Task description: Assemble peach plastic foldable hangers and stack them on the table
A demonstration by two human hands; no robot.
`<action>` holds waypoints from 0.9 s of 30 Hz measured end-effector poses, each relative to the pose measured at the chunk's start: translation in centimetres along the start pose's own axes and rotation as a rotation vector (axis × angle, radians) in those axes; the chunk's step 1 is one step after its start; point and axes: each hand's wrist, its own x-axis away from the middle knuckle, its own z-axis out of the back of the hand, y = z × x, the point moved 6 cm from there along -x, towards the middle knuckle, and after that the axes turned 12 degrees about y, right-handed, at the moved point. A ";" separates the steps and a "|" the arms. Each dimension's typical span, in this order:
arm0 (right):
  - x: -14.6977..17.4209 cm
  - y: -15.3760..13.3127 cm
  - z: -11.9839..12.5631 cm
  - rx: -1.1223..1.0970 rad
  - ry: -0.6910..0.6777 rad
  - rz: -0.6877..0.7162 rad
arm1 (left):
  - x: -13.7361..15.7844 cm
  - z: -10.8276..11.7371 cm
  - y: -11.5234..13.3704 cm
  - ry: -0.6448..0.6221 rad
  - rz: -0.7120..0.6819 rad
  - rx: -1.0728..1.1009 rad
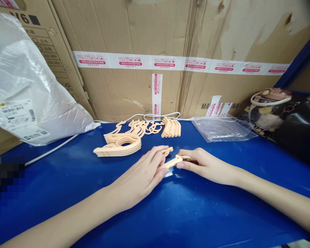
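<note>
Over the blue tabletop [196, 213], my left hand [141, 174] is closed on a cream plastic hanger part [171, 163], gripped between thumb and fingers. My right hand [206, 167] pinches a slim curved cream hanger piece [187, 157] whose end meets the left-hand part; whether the two are joined I cannot tell. Beyond my hands lies a stack of cream hanger parts [116, 150] with round openings. Behind it are loose cream hooks [153, 128] in a heap and a row of short curved arms [172, 127].
A clear plastic bag [222, 129] lies at the back right, near a drink bottle [270, 100] and a black bag [302, 127]. A white plastic parcel [33, 86] leans at left. Cardboard [134, 31] walls the back, with a white cable [51, 150] along it.
</note>
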 end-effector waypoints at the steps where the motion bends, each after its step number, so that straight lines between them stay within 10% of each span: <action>1: 0.0 0.0 0.0 0.013 0.011 0.001 | 0.0 0.0 -0.1 -0.001 0.000 -0.003; 27: 0.2 0.4 -0.3 -0.005 0.074 -0.112 | 0.1 -0.3 -0.2 0.042 -0.113 -0.160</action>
